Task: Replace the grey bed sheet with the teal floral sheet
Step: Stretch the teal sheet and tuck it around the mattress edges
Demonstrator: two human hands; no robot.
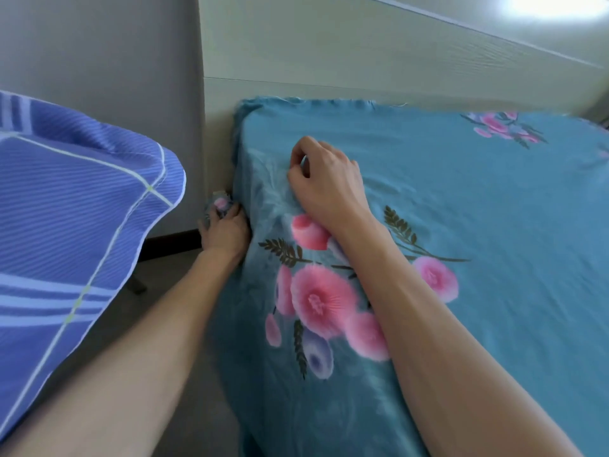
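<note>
The teal cotton sheet printed with pink and lilac flowers (445, 199) lies spread over the top of the bed, covering the corner next to the pale wooden headboard (329, 51) and hanging down the near side of the mattress. Its frayed upper edge runs along the base of the headboard.

The right hand (326, 179) rests on top of the sheet near that corner, knuckles up. Its fingers are curled inward and the thumb meets the forefinger, pinching a small ridge of the teal fabric, which puckers into fine creases around the fingertips.

The left hand (224, 232) is lower, at the side of the mattress just below the corner. Its fingers curl around a bunched end of the floral sheet, and a pink bloom of the print shows above the knuckles. The hand lies against the hanging fabric.

At the left, a blue ribbed pillow with white and pale green stripes (72, 206) fills the foreground, apart from both hands. Behind it stands a grey wall (99, 51).
</note>
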